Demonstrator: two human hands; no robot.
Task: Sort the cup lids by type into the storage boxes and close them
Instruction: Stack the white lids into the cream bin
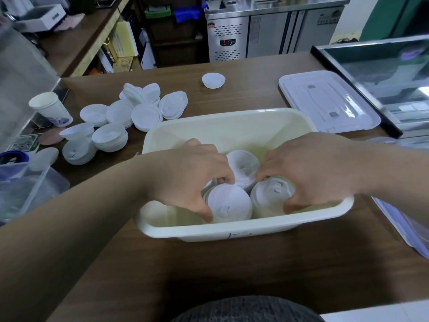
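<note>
Item under inspection: thin white plastic cup lids, nested in short stacks. I judge them very light, springy rather than stiff, and smooth enough to slide off one another. A stack is best taken at the rim from opposite sides, thumb near and fingers far, with light pressure so the domes do not buckle or the column shear.

Location: three stacks stand inside the cream storage box, toward its 6 o'clock wall. My left hand is curled over the left stack, thumb on its rim at 8 o'clock and fingertips hooked over its far edge at 12 — a pinch across the width. My right hand does the same on the right stack, thumb at 4 o'clock, fingers bent over the far edge at 11. The third stack stands at 12 o'clock between both sets of fingertips, touching them or just beside; I cannot tell which.

Outstanding: unsorted lids lie heaped on the table at 10 o'clock from the box, a single lid at 12, the box cover at 2 — box not yet closed
</note>
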